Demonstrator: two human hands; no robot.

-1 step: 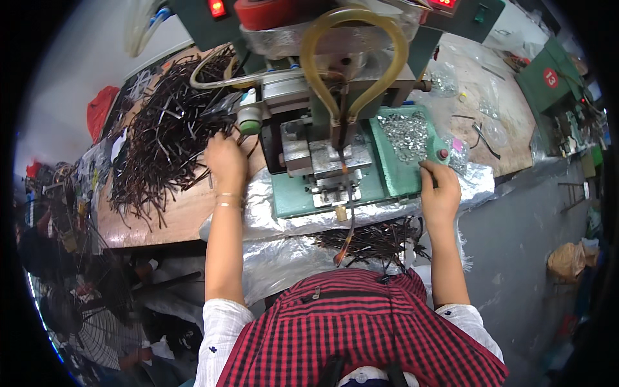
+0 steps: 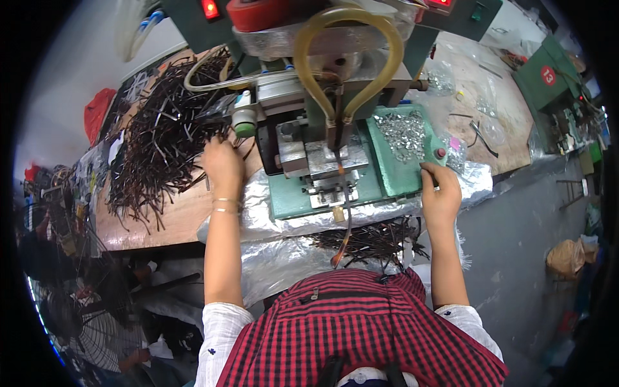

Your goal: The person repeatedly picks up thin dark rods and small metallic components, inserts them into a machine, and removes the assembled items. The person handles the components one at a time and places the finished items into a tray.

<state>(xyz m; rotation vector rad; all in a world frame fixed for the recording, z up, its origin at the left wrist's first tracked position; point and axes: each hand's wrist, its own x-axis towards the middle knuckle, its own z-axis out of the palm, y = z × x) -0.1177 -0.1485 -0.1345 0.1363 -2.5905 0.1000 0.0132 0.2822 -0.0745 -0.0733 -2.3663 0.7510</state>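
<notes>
My left hand (image 2: 223, 166) lies at the right edge of a heap of dark, thin strips (image 2: 161, 122) that look like eyeglass temples. Its fingers bend down among them; what they grip is hidden. My right hand (image 2: 442, 192) is at the front right corner of a green tray (image 2: 396, 180), fingers curled and thumb near the index finger. Anything between those fingertips is too small to make out. Inside the tray lie small shiny metal parts (image 2: 403, 137). Between my hands stands a bench machine with a metal fixture (image 2: 332, 164); one dark strip (image 2: 349, 219) hangs from its front.
Over the fixture loops a yellowish hose (image 2: 394, 48). A white bottle with a green base (image 2: 244, 119) stands left of it. More dark strips (image 2: 374, 242) lie on foil (image 2: 271, 255) before my lap. Another green machine (image 2: 548, 80) is at the right.
The whole view has shifted slightly to the left. My left hand stays at the heap with its fingers a little changed; my right hand stays by the tray corner.
</notes>
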